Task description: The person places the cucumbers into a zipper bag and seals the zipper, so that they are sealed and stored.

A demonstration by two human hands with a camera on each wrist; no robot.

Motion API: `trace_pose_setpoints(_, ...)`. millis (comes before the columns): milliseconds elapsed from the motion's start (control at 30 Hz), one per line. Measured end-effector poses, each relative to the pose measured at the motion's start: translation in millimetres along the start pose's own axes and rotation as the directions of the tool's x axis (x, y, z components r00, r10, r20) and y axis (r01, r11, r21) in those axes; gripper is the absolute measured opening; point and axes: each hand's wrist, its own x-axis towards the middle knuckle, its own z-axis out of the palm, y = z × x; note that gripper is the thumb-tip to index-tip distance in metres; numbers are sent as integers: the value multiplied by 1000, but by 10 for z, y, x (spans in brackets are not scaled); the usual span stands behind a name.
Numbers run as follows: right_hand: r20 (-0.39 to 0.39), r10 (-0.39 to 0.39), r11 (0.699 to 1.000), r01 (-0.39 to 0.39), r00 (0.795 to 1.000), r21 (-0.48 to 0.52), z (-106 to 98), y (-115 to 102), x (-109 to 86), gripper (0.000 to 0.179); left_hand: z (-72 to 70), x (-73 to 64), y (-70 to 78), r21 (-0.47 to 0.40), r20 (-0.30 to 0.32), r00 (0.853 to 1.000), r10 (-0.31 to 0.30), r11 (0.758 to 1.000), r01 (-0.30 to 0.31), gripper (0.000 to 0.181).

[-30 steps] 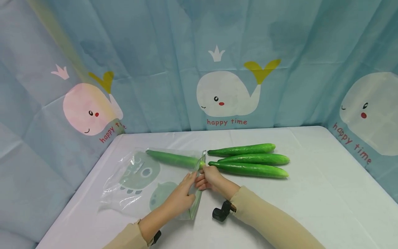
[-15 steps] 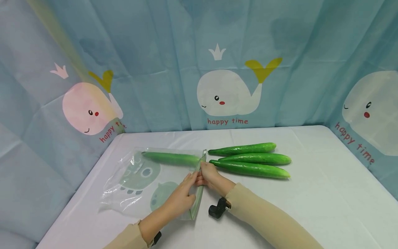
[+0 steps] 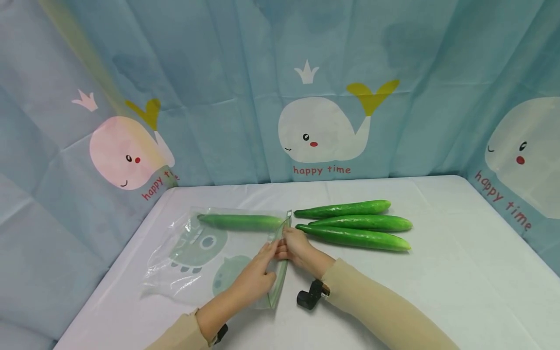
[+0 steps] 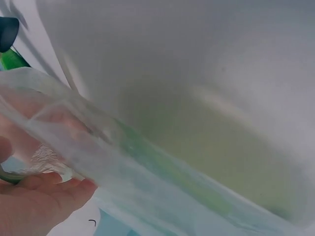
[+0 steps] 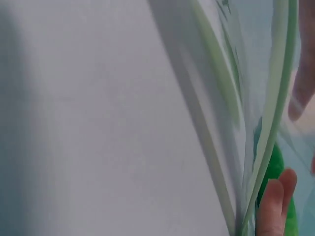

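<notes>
A clear zip bag (image 3: 192, 287) with green cartoon prints lies flat, its mouth facing right. Inside it a cucumber (image 3: 240, 222) lies lengthwise along the far side, wholly past the opening. My left hand (image 3: 255, 274) holds the bag at its mouth, fingers over the upper layer. At the green-edged mouth, beside the cucumber's pale end, is my right hand (image 3: 299, 245) with bent fingers; what its fingertips hold is hidden. In the left wrist view fingers (image 4: 54, 196) appear beside the plastic. The right wrist view has fingertips (image 5: 273, 206) next to the zip strip (image 5: 275, 113).
To the right of the bag lie a far cucumber (image 3: 343, 209), a middle cucumber (image 3: 363, 223) and a near cucumber (image 3: 354, 237), side by side on the white tablecloth (image 3: 437, 291). A blue whale-print curtain (image 3: 218, 121) surrounds the table's back and sides.
The cucumber has slid left into the bag and turned from slanting to nearly level. My right hand has moved slightly up with it; my left hand has stayed at the bag's mouth.
</notes>
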Motion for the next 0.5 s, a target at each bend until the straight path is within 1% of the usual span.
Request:
trace_pose_setpoints(133, 19, -38, 999, 38, 999, 19, -3, 2, -51, 50, -8, -3, -7, -1, -13, 1000, 5, 1000, -5, 72)
trace_pose_setpoints(233, 13, -55, 998, 55, 998, 11, -2, 11, -78, 51, -4, 7, -24, 7, -10, 1000, 20, 1000, -20, 72)
trace_pose_setpoints(367, -11, -49, 999, 49, 999, -7, 12, 22, -87, 53, 4, 14, -40, 17, -2, 999, 39, 999, -39, 72)
trace_pose_setpoints(500, -9, -31, 999, 31, 999, -27, 27, 18, -53, 58, 6, 12, -43, 7, 4, 999, 38, 999, -38, 72)
